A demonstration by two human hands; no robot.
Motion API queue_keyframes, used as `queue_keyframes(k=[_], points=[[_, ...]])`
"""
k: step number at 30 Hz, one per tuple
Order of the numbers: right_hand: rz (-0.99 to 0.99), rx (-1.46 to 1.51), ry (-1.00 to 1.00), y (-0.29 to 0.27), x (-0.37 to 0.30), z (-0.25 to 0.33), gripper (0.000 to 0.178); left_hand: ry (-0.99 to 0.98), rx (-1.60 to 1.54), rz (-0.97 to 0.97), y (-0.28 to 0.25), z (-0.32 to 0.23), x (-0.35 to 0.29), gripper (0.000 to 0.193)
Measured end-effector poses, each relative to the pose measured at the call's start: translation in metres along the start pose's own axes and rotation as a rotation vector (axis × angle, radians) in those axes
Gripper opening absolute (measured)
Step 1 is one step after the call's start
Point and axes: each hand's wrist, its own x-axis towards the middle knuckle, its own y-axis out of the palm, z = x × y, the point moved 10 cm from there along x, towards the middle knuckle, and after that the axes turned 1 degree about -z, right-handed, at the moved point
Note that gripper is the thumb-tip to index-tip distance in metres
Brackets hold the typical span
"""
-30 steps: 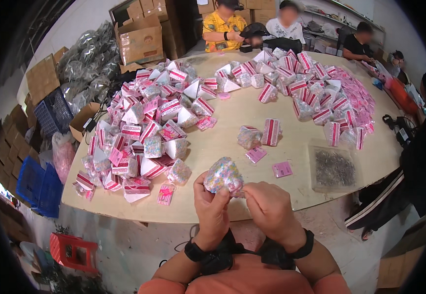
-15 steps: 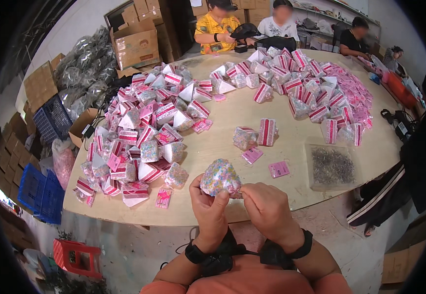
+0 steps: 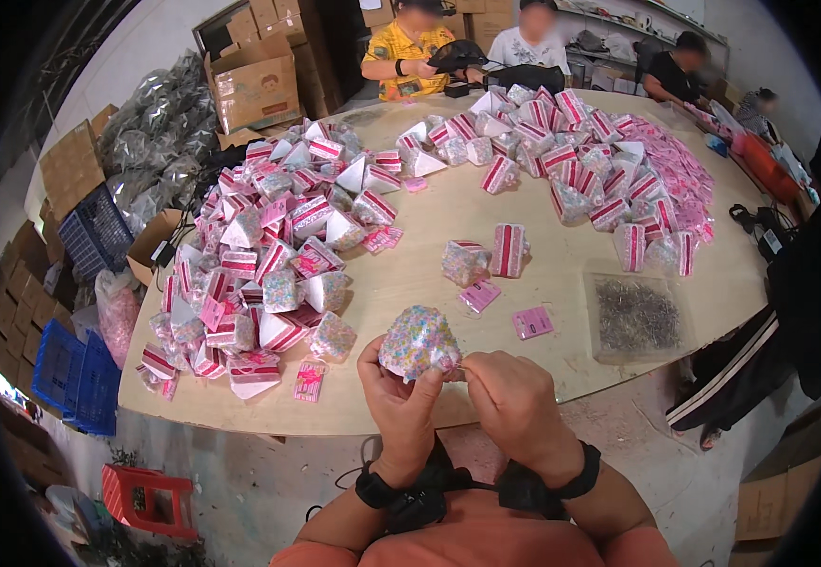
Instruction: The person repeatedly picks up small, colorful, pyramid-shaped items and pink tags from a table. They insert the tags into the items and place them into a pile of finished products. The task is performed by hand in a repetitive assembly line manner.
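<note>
Over the near edge of the table, my left hand is closed around a wrapped toy cake slice with a pastel-speckled top. Its thumb presses the near side of the toy. At the toy's right corner my right hand is closed in a pinch; what lies between its fingertips is too small to make out. Just beyond stand two more cake slices, one speckled and one showing pink and white layers. Pink tags lie in front of them, another tag to the right.
A large heap of wrapped cake slices covers the table's left; another pile lies at the far right beside flat pink tags. A clear box of small metal pieces stands at the right. Several people sit beyond the table. A red stool is on the floor.
My view has shifted slightly, moving the table's contents a little left in the picture. Both hands keep their hold, and the toy has tilted slightly, showing more of its speckled top.
</note>
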Motion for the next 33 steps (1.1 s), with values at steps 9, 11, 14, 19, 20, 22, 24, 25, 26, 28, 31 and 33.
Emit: queue_keyframes(k=[9, 11, 14, 19, 20, 22, 24, 25, 26, 28, 31, 33], points=[[-0.002, -0.026, 0.010, 0.002, -0.004, -0.003, 0.003, -0.031, 0.042, -0.001, -0.004, 0.006, 0.000, 0.056], [-0.004, -0.023, 0.013, 0.002, -0.004, -0.003, 0.003, 0.001, 0.049, -0.002, -0.006, 0.009, 0.001, 0.052], [0.001, -0.021, 0.013, 0.002, -0.004, -0.003, 0.003, 0.006, 0.047, 0.001, -0.007, 0.010, 0.002, 0.052], [0.000, -0.034, 0.020, 0.001, -0.005, -0.003, 0.003, -0.043, 0.018, 0.002, -0.004, 0.012, 0.000, 0.056], [-0.001, -0.039, 0.021, 0.001, -0.005, -0.003, 0.003, -0.072, -0.004, -0.001, -0.003, 0.012, -0.001, 0.058], [0.020, -0.030, 0.052, 0.001, -0.006, -0.005, 0.004, -0.046, 0.013, -0.003, -0.001, 0.008, -0.002, 0.058], [0.064, -0.006, 0.109, 0.001, -0.007, -0.008, 0.009, -0.030, 0.025, 0.000, 0.000, 0.005, -0.002, 0.059], [0.063, -0.007, 0.106, 0.001, -0.007, -0.007, 0.009, -0.026, 0.029, 0.003, 0.001, 0.005, -0.003, 0.059], [0.063, -0.009, 0.102, 0.001, -0.008, -0.007, 0.009, -0.023, 0.034, 0.006, 0.001, 0.004, -0.003, 0.059], [0.057, -0.009, 0.096, 0.000, -0.008, -0.006, 0.010, -0.014, 0.075, 0.013, 0.004, 0.002, -0.003, 0.059], [0.050, -0.011, 0.092, -0.003, -0.008, -0.004, 0.010, -0.040, 0.086, 0.026, 0.002, 0.007, -0.003, 0.058], [0.056, -0.021, 0.103, -0.002, -0.011, -0.006, 0.010, -0.043, 0.086, 0.030, 0.003, 0.007, -0.004, 0.057]])
